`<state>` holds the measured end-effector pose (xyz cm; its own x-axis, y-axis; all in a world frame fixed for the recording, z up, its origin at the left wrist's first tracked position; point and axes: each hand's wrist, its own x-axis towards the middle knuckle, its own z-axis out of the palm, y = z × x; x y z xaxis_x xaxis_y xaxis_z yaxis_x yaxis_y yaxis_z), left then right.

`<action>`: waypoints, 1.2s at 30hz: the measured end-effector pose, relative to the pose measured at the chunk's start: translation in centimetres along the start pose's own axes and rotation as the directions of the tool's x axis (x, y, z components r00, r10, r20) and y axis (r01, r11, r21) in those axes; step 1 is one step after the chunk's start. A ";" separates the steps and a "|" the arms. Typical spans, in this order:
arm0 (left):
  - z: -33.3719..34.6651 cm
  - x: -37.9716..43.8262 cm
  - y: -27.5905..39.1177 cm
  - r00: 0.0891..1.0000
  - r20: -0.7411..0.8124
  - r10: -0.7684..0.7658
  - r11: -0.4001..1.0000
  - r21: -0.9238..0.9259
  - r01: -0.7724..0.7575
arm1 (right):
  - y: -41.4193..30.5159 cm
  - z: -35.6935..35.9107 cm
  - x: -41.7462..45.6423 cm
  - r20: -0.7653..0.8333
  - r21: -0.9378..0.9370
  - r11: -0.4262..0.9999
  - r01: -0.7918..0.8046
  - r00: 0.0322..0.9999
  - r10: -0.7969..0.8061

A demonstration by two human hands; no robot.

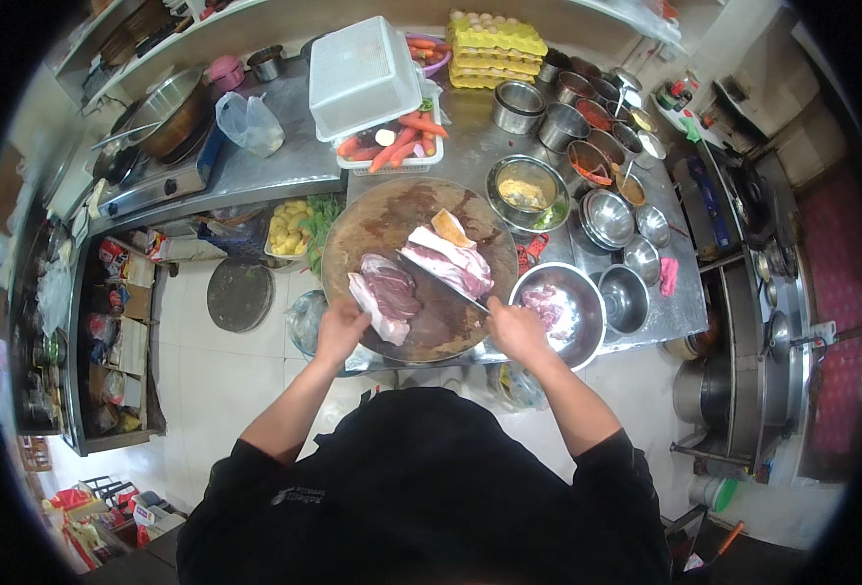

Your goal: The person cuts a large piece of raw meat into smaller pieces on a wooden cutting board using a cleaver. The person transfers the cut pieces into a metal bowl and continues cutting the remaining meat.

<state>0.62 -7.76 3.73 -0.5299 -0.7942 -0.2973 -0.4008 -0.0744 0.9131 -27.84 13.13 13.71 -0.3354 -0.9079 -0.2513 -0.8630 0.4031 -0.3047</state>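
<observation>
A large round wooden chopping block (431, 196) lies before me with raw meat on it. My right hand (517, 330) grips the handle of a kitchen knife (456, 291); its blade runs up and left along the edge of a fatty slab of pork (454, 262). A piece with yellowish skin (453, 228) sits at the slab's far end. On the left half of the block is a dark red piece of meat with a white fat edge (387, 296). My left hand (343, 325) is at this piece's near left edge, fingertips touching or very close to it.
Right of the block stands a steel bowl (581, 322) with meat pieces inside. Behind it are a pot with yellow minced food (522, 191) and several steel containers (564, 126). A basket of carrots (394, 157) and stacked egg trays (495, 55) stand at the back. A gas stove (164, 183) is at left.
</observation>
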 end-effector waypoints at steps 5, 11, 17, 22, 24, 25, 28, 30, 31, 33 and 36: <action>1.6 7.5 2.6 0.973 -0.157 0.171 0.890 0.448 -0.084 | 0.1 0.4 0.0 -0.020 -0.022 1.000 0.010 1.000 -0.011; 2.6 10.0 4.4 0.993 -0.095 0.067 0.713 0.700 0.019 | 0.7 1.0 0.1 -0.041 -0.006 1.000 0.008 0.999 -0.009; 1.5 9.2 3.5 0.999 0.032 -0.038 0.969 0.246 0.029 | 0.8 0.9 0.1 -0.048 0.027 1.000 0.004 0.999 -0.003; 0.4 6.2 5.0 0.981 0.098 -0.169 0.862 -0.467 0.195 | 0.4 0.4 0.0 -0.016 0.031 0.999 -0.019 1.000 0.020; -0.3 4.9 5.8 0.981 0.136 -0.140 0.738 -0.646 0.195 | 0.2 0.2 0.0 -0.009 0.024 0.999 -0.031 0.999 0.031; -0.5 4.5 6.0 0.983 0.138 -0.120 0.738 -0.650 0.181 | 0.1 0.1 0.0 -0.016 0.033 0.999 -0.029 0.999 0.030; -0.3 3.6 5.4 0.996 0.084 -0.026 0.822 -0.565 0.069 | 0.0 -0.1 -0.1 -0.008 0.039 0.999 -0.031 0.999 0.031; 0.4 3.1 4.1 1.000 0.022 0.012 0.949 -0.316 -0.004 | 0.0 0.1 -0.1 -0.003 0.032 0.999 -0.027 1.000 0.027; 0.6 3.1 3.6 0.998 -0.034 0.053 0.992 -0.115 -0.057 | 0.0 0.2 -0.2 -0.010 0.025 0.999 -0.023 1.000 0.023; 0.8 3.2 2.8 0.990 -0.120 0.078 0.955 0.295 -0.039 | 0.0 0.5 -0.2 -0.028 0.009 1.000 -0.023 0.999 0.023; 1.4 2.2 2.1 0.802 -0.249 0.543 0.785 0.491 -0.378 | -0.3 0.5 -0.2 -0.044 -0.032 0.999 0.011 0.999 -0.013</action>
<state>-2.44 -8.78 4.63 -0.4563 -0.8277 0.3266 -0.4808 0.5382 0.6922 -27.27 13.28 13.39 -0.3406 -0.9171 -0.2073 -0.8784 0.3890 -0.2777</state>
